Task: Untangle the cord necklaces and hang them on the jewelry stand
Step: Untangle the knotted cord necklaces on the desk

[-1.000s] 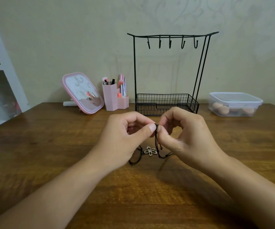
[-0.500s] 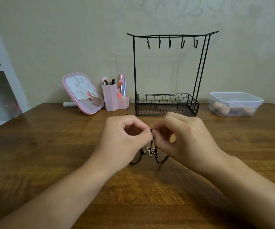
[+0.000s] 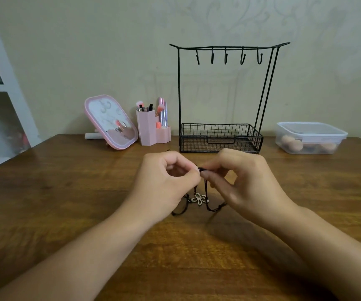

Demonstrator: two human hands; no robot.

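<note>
Risk: pulling the two pinches apart would likely cinch the knot in the cord necklaces [image 3: 205, 192] instead of loosening it. Left hand [image 3: 166, 181] and right hand [image 3: 242, 181] met fingertip-to-fingertip above the tabletop [image 3: 45, 203], each grip pinching cord; flower pendant [image 3: 198, 198] dangled below. Jewelry stand [image 3: 220, 137] sat just beyond, hooks bare.

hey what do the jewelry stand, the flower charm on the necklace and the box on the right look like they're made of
Jewelry stand: thin black wire, likely painted metal, with a mesh basket base and a matte look.
Flower charm: pale openwork petals, possibly light metal; too small to be sure.
Box: clear plastic, since the rounded peach shapes inside show through its walls.
</note>
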